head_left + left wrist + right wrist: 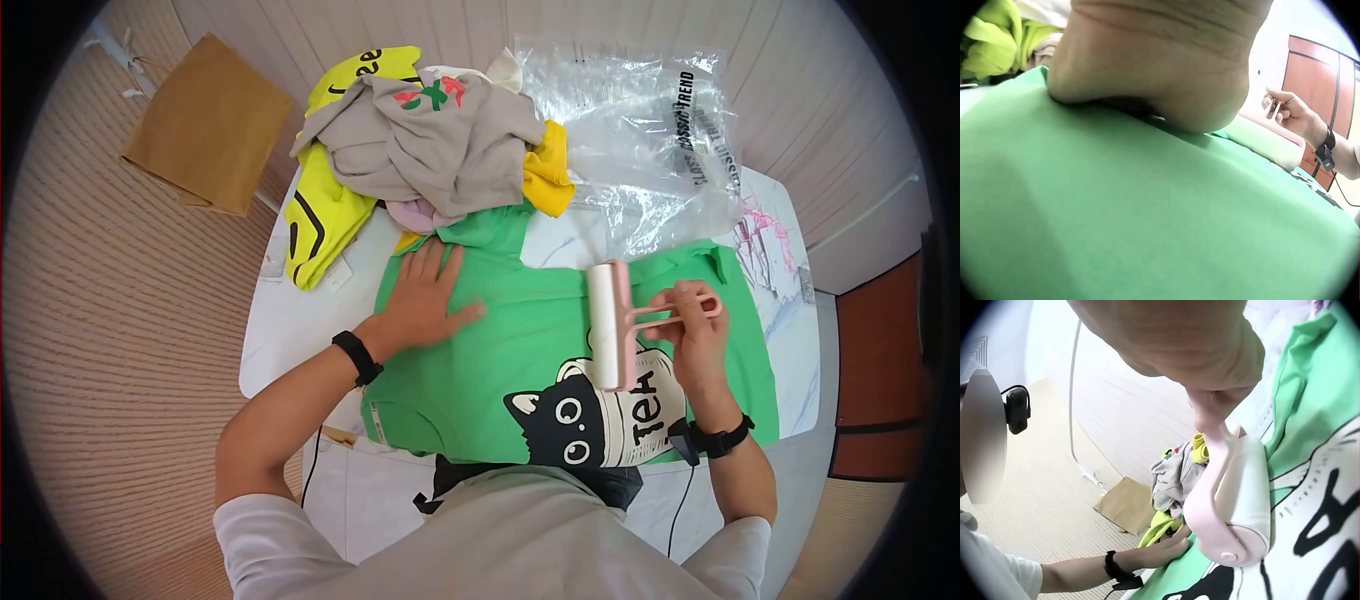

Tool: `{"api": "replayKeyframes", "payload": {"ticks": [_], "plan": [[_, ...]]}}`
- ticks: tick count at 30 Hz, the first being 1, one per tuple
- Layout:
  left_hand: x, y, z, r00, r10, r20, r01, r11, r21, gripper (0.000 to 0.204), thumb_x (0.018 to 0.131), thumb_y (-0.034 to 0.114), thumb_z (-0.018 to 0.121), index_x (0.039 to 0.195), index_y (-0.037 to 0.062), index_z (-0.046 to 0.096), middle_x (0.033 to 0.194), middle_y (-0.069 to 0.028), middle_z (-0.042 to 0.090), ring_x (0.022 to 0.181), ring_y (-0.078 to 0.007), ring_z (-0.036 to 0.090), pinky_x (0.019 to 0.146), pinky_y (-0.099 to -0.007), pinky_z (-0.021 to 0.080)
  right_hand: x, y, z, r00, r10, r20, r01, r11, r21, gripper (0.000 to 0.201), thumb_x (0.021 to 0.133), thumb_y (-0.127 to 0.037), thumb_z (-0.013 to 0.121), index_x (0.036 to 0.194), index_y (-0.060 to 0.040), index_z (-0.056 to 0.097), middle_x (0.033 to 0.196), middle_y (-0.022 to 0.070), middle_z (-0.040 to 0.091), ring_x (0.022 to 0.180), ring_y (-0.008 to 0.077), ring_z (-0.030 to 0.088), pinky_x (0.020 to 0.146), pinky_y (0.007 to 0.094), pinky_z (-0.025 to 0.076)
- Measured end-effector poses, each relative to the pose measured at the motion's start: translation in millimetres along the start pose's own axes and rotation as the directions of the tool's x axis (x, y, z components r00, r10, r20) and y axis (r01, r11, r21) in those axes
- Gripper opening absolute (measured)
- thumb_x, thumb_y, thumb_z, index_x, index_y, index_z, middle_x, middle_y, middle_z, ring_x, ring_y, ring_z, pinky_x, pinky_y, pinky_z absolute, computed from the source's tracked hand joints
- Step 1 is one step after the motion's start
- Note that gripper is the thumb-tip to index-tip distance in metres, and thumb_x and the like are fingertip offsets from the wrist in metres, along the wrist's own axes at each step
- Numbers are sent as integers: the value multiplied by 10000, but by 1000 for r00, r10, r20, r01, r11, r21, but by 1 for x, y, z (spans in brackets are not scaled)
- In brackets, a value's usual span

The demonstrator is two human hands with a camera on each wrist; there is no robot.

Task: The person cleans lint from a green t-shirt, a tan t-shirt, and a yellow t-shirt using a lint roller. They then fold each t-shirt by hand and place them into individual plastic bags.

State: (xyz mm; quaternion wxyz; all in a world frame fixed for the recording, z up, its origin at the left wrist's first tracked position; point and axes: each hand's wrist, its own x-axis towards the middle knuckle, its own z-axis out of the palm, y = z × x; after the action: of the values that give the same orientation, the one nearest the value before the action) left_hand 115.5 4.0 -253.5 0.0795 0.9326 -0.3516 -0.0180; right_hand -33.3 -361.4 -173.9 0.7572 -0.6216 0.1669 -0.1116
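Note:
A green shirt (500,320) with a black cat and "TEA" cup print lies spread on the white table. On its left part my left hand (418,305) rests palm down, fingers spread. My right hand (694,335) grips the pink handle of a lint roller (606,328), whose white cylinder lies over the shirt beside the print. In the right wrist view the roller (1244,487) appears against the cloth by the printed letters. The left wrist view shows the heel of my left hand (1154,62) on the green fabric (1147,206).
Behind the shirt is a pile of clothes, with a grey-beige garment (430,140) over neon yellow ones (325,215). A clear plastic bag (630,130) lies at the back right, pink strands (765,245) near the table's right edge. A brown paper bag (208,125) stands at the left.

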Motion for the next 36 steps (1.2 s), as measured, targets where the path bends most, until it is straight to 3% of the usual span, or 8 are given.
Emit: {"api": "replayKeyframes", "payload": {"ticks": [5,11,12,22,25,28,33,36], "plan": [[4,21,2,978,-189,87,181,980,86,1141,922,735,567,1629,-59,153,1650,-381,174,1551,-522,151,1249,-644,70,-5,-12,26,997,-69,28,70,996,-54,221,1061,-215,625,978,-9,627,911,105,714,770,200,740,635,313,644],[-8,20,3,983,-182,25,180,982,65,1175,906,759,577,1632,-60,150,1655,-374,158,1545,-534,148,1246,-650,71,-4,12,72,948,119,296,-152,984,92,193,1055,-180,617,1034,12,629,935,115,721,819,214,752,651,334,659],[-12,19,1,984,-178,23,176,982,62,1172,907,756,579,1632,-59,151,1654,-374,159,1542,-536,152,1244,-652,76,-2,12,69,960,105,260,-134,986,97,195,1052,-181,622,1042,13,633,938,115,721,818,210,749,648,334,659],[-22,15,0,987,-164,-5,163,983,81,1110,929,696,606,1644,-25,156,1652,-361,171,1530,-538,176,1230,-667,123,16,-10,-73,981,-81,-178,80,997,-10,232,1064,-275,622,1024,-47,639,903,97,705,638,137,667,540,278,596],[-21,26,-4,997,-32,-65,36,997,61,1057,956,657,594,1651,-9,156,1661,-348,165,1544,-526,160,1224,-678,134,18,4,-130,997,-52,-54,67,937,343,315,1095,-339,570,928,-72,588,853,77,663,525,96,523,452,236,498],[-23,51,-16,998,58,-25,-59,998,-24,1015,977,626,580,1656,2,154,1673,-339,149,1561,-513,131,1221,-688,134,7,25,-168,993,106,-44,-49,741,670,376,1113,-373,526,866,-90,536,808,64,610,466,98,376,429,229,434],[-24,62,-9,995,46,94,-43,999,-33,1008,980,613,582,1661,11,147,1680,-338,129,1572,-509,91,1223,-696,107,-24,37,-187,970,97,-221,93,695,713,431,1125,-416,476,883,-67,550,770,63,562,460,109,355,471,245,466],[-15,52,0,995,61,80,-61,998,3,1023,970,615,593,1664,15,140,1671,-343,144,1568,-511,92,1226,-693,84,-48,43,-188,990,52,-129,55,704,708,458,1134,-432,439,893,-62,562,763,65,555,465,121,356,493,253,478]]}}
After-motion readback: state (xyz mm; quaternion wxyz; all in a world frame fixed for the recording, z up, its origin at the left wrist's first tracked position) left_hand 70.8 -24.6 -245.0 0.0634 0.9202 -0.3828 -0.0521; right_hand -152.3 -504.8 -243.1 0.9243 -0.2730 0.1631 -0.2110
